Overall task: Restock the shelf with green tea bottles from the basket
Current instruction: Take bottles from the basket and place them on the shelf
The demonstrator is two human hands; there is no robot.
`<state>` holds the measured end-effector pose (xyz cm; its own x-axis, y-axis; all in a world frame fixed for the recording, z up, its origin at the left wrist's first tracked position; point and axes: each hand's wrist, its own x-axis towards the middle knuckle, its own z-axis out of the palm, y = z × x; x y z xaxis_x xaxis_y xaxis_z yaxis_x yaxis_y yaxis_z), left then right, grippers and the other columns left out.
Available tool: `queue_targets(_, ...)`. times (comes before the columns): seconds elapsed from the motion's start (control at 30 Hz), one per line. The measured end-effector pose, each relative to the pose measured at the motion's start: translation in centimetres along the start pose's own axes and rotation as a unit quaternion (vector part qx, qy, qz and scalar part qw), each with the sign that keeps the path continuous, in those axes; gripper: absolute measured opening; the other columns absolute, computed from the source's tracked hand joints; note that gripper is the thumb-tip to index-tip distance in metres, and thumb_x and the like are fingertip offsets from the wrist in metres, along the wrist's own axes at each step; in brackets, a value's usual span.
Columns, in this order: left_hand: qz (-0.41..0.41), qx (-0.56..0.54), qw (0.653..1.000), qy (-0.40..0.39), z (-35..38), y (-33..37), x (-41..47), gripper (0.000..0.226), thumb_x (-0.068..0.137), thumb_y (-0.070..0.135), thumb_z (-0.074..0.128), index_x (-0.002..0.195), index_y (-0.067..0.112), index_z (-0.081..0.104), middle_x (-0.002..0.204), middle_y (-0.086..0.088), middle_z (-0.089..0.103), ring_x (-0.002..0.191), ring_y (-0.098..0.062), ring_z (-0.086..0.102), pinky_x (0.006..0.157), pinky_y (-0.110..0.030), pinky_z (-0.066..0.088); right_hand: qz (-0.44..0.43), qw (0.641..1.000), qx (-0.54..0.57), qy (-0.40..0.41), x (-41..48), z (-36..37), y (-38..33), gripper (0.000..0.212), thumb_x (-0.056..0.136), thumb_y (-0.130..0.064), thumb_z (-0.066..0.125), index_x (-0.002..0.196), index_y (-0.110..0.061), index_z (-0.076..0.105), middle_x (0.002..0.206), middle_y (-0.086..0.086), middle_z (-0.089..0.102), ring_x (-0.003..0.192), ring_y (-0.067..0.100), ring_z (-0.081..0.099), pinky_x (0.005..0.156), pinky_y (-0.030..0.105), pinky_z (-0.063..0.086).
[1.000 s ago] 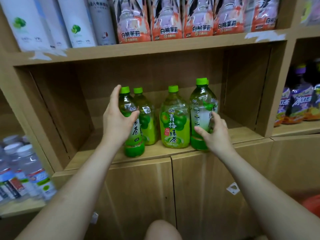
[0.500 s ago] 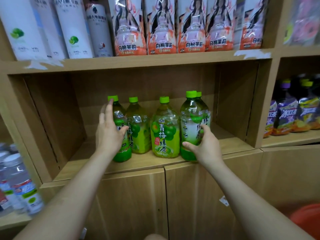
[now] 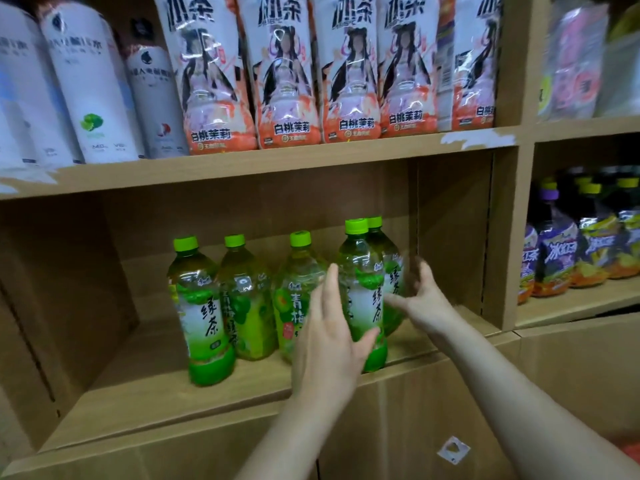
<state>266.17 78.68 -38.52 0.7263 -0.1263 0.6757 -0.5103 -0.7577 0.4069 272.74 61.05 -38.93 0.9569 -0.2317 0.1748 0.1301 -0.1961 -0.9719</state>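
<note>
A light-brown wooden shelving unit [image 3: 263,168] fills the view, split into open compartments above closed cabinet doors [image 3: 398,427]. The middle compartment holds five clear plastic green tea bottles with bright green caps: the leftmost bottle [image 3: 204,317] stands nearest the front edge, two plum green tea bottles [image 3: 247,306] stand further back beside it, and the front right bottle [image 3: 363,289] stands at the edge with the fifth bottle [image 3: 393,271] directly behind it. The left third of this compartment's floor is bare, as is a strip between the right-hand bottles and the right wall. The shelf above is packed with white cylindrical bottles [image 3: 93,98] on the left and orange-and-white peach jasmine tea bottles [image 3: 284,84] to the right. The compartment at right carries dark bottles with purple and yellow labels [image 3: 561,258].

The left hand [image 3: 329,327] is open, fingers spread, palm against the left side of the front right bottle, not closed around it. The right hand [image 3: 422,296] is open and blurred, fingers loosely curved just beside the fifth bottle; contact cannot be told. The basket is out of view.
</note>
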Motion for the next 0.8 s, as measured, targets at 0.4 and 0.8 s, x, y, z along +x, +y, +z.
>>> queue_targets(0.4, 0.049, 0.154, 0.987, 0.008, 4.8, 0.0, -0.3, 0.095, 0.061, 0.038, 0.085, 0.142, 0.035, 0.034, 0.127, -0.021, 0.053, 0.059, -0.022, 0.066, 0.04, -0.031, 0.052, -0.023, 0.99, -0.123, -0.058, 3.5, -0.2, 1.6, 0.109, 0.047, -0.047, 0.083, 0.141, -0.026, 0.031, 0.128, 0.005, 0.055, 0.119, 0.02, 0.053, 0.102, 0.042, 0.045)
queue_targets(0.8, 0.021, 0.1, 0.994, -0.031, 6.2, 0.5, 1.1, 0.078, 0.079, 0.035, 0.072, 0.134, 0.041, 0.018, 0.133, -0.005, 0.055, 0.088, -0.033, 0.068, 0.067, -0.041, 0.056, -0.011, 0.99, 0.094, -0.105, 0.0, -1.4, 0.1, 0.056, 0.086, -0.059, 0.048, 0.131, -0.026, 0.048, 0.11, -0.018, 0.06, 0.1, 0.007, 0.06, 0.099, 0.042, 0.047)
